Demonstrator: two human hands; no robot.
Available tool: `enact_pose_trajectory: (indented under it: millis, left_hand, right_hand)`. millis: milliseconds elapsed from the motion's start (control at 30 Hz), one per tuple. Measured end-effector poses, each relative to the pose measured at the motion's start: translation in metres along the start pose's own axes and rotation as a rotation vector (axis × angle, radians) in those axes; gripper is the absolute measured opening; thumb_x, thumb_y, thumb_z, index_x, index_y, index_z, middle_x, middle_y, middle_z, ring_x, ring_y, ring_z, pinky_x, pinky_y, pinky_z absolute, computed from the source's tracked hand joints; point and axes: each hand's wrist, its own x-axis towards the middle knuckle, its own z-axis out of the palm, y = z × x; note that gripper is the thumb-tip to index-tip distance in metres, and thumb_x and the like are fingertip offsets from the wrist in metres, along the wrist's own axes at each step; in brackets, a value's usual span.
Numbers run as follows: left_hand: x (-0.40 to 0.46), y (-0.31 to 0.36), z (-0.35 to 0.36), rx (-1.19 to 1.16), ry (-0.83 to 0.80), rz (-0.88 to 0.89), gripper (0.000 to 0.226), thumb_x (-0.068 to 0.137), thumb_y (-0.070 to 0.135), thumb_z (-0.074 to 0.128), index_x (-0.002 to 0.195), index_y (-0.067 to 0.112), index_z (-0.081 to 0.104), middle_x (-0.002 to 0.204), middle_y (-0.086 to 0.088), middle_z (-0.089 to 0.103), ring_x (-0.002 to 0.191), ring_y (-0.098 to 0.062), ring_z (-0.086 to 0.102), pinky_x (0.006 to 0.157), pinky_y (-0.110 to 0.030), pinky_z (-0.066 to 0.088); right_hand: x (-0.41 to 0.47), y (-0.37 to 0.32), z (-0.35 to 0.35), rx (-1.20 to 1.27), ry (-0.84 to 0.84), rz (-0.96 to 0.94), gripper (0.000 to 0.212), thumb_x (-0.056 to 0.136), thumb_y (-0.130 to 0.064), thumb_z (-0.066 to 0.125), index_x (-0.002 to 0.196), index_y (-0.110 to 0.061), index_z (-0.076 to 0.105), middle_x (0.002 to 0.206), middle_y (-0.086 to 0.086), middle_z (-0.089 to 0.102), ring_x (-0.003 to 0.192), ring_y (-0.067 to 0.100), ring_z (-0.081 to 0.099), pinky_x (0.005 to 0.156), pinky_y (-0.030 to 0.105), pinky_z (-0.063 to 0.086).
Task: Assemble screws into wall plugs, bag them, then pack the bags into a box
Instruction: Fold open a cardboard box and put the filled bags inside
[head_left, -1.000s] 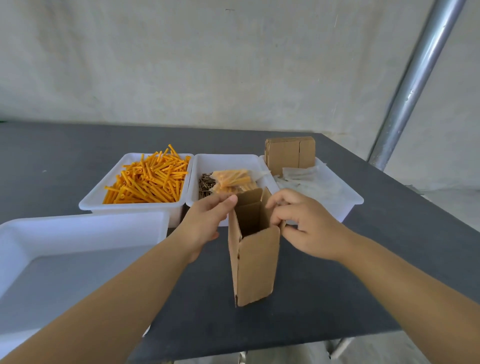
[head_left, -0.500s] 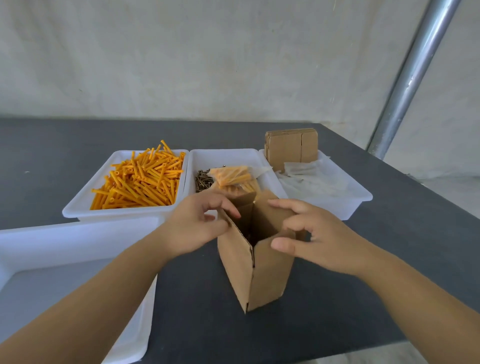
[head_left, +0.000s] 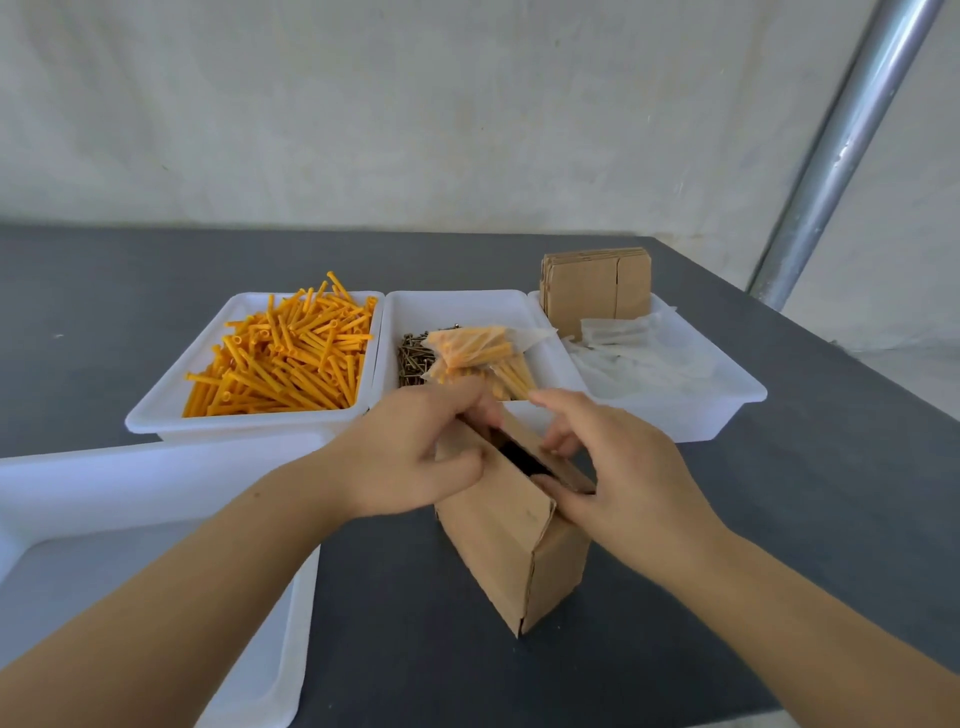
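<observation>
- On the dark counter (head_left: 779, 545), seen from the head camera, a small cardboard box (head_left: 511, 551) stands upright with its top flaps partly apart, a dark gap showing between them.
- The left hand (head_left: 410, 457) grips the box's left top edge, thumb on the near face and fingers curled over the flap.
- The right hand (head_left: 618, 483) holds the right flap, its thumb pressed along the flap edge and its fingers bent over the far side.
- Just behind the box sits a white tray (head_left: 467, 306) holding dark screws (head_left: 413, 358) and filled bags (head_left: 478, 351) of orange plugs.
- Left of that tray, another tray holds loose orange wall plugs (head_left: 291, 358).
- Right of it, a third tray holds flat cardboard blanks (head_left: 595, 283) and empty clear bags (head_left: 639, 353).
- Left of the box lies a large white tub (head_left: 156, 483).
</observation>
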Motion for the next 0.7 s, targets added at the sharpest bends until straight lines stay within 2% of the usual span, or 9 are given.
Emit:
enact_pose_trajectory:
  millis: [133, 200, 267, 333, 367, 467, 567, 633, 700]
  left_hand:
    - [0.006, -0.006, 0.010, 0.049, 0.076, 0.009, 0.066, 0.084, 0.019, 0.064, 0.145, 0.033, 0.040, 0.105, 0.005, 0.049, 0.100, -0.011, 0.052, 0.082, -0.023, 0.044]
    - [0.005, -0.007, 0.012, 0.114, 0.111, 0.021, 0.062, 0.084, 0.026, 0.064, 0.143, 0.033, 0.048, 0.111, -0.001, 0.042, 0.104, -0.015, 0.047, 0.088, -0.028, 0.046]
    - [0.004, -0.009, 0.015, 0.238, 0.077, 0.042, 0.046, 0.088, 0.028, 0.060, 0.134, 0.033, 0.059, 0.131, -0.006, 0.037, 0.124, -0.021, 0.041, 0.102, -0.039, 0.042]
    - [0.001, -0.010, 0.019, 0.300, -0.028, 0.058, 0.039, 0.099, 0.028, 0.052, 0.136, 0.036, 0.057, 0.157, -0.005, 0.021, 0.146, -0.025, 0.020, 0.118, -0.042, 0.026]
    - [0.000, -0.009, 0.021, 0.281, -0.093, 0.047, 0.040, 0.102, 0.032, 0.046, 0.142, 0.036, 0.050, 0.163, -0.002, 0.014, 0.150, -0.020, 0.011, 0.121, -0.042, 0.018]
    - [-0.004, -0.007, 0.024, 0.273, -0.258, -0.036, 0.058, 0.101, 0.053, 0.031, 0.155, 0.035, 0.020, 0.165, 0.008, 0.003, 0.151, -0.009, -0.004, 0.124, -0.041, 0.008]
    - [-0.010, -0.003, 0.025, 0.361, -0.335, -0.091, 0.071, 0.094, 0.064, 0.021, 0.156, 0.038, -0.001, 0.164, 0.011, -0.014, 0.149, -0.008, -0.018, 0.124, -0.040, 0.003]
    - [-0.013, 0.002, 0.025, 0.396, -0.361, -0.112, 0.074, 0.092, 0.065, 0.019, 0.155, 0.038, -0.007, 0.163, 0.011, -0.020, 0.149, -0.009, -0.018, 0.124, -0.040, 0.004]
    - [-0.013, 0.005, 0.026, 0.452, -0.357, -0.111, 0.076, 0.090, 0.067, 0.017, 0.156, 0.037, -0.006, 0.163, 0.010, -0.017, 0.149, -0.010, -0.008, 0.122, -0.038, 0.009]
  right_hand:
    - [-0.010, 0.005, -0.001, 0.103, 0.019, -0.058, 0.043, 0.091, -0.033, 0.058, 0.134, -0.029, 0.055, 0.117, -0.021, 0.064, 0.111, -0.001, 0.056, 0.090, 0.025, 0.050]
    - [-0.017, 0.010, -0.002, 0.161, 0.004, -0.090, 0.043, 0.093, -0.029, 0.046, 0.134, -0.023, 0.057, 0.120, -0.018, 0.064, 0.115, 0.001, 0.056, 0.092, 0.029, 0.049]
    - [-0.021, 0.014, -0.003, 0.186, -0.006, -0.114, 0.046, 0.094, -0.031, 0.040, 0.137, -0.020, 0.056, 0.124, -0.016, 0.063, 0.117, 0.003, 0.056, 0.093, 0.031, 0.048]
    - [-0.023, 0.014, -0.004, 0.141, -0.024, -0.131, 0.049, 0.096, -0.041, 0.042, 0.140, -0.022, 0.052, 0.127, -0.017, 0.061, 0.118, 0.003, 0.054, 0.093, 0.031, 0.048]
    - [-0.024, 0.014, -0.004, 0.090, -0.035, -0.153, 0.052, 0.095, -0.048, 0.045, 0.140, -0.023, 0.051, 0.128, -0.017, 0.059, 0.118, 0.003, 0.053, 0.092, 0.032, 0.049]
    - [-0.028, 0.011, -0.001, -0.057, -0.080, -0.205, 0.065, 0.089, -0.061, 0.051, 0.141, -0.023, 0.052, 0.142, -0.011, 0.052, 0.130, 0.008, 0.047, 0.102, 0.037, 0.046]
    - [-0.037, 0.005, 0.005, -0.145, -0.116, -0.113, 0.083, 0.082, -0.078, 0.044, 0.148, -0.028, 0.044, 0.156, -0.003, 0.037, 0.137, 0.015, 0.042, 0.105, 0.041, 0.045]
    - [-0.041, -0.006, 0.012, -0.240, -0.103, -0.003, 0.090, 0.078, -0.086, 0.032, 0.151, -0.034, 0.037, 0.159, -0.001, 0.031, 0.135, 0.018, 0.044, 0.100, 0.040, 0.049]
    - [-0.041, -0.015, 0.018, -0.286, -0.089, 0.066, 0.084, 0.082, -0.082, 0.025, 0.151, -0.035, 0.034, 0.158, -0.002, 0.030, 0.131, 0.018, 0.046, 0.094, 0.037, 0.051]
